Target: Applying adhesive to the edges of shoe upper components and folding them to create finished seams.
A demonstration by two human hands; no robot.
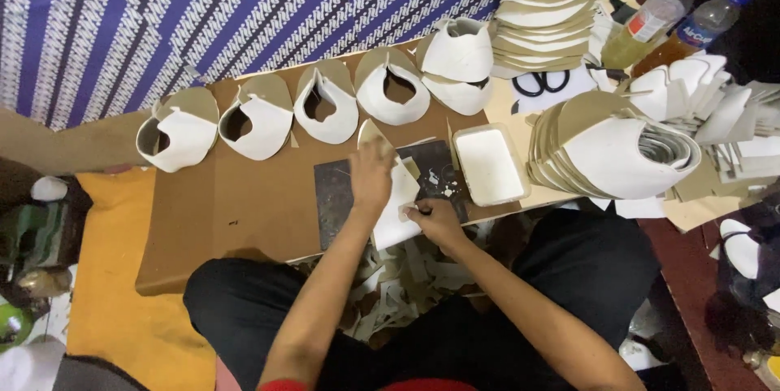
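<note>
Left hand [370,173]: laid flat with fingers together, pressing down on the white cut piece [396,210]; it grips nothing, it only pins the sheet in place.
Right hand [433,219]: closed at the piece's lower right edge, fingers bunched as if pinching the edge or a small tool; too small to tell which.
White cut piece: lies on the dark cutting mat [337,200], near the front edge of the brown surface [236,212], straight in front of the person; its lower corner overhangs toward the lap.
Finished pieces: five folded white-and-tan shapes [325,106] stand in a row along the back of the surface, against the blue patterned cloth [244,9]; by their look these are done.
Stock in wait: a tall stack of flat tan-and-white blanks [544,25] at the back right, and a fanned bundle of curved blanks [609,155] just right of the white tray [489,165]; judging from these, far more is left than done.
Offcuts: white scraps [390,289] heaped between the knees, below the surface's edge.
Other things: black scissors [540,82] lying beside the stack; two plastic bottles [666,17] at the far right corner.
</note>
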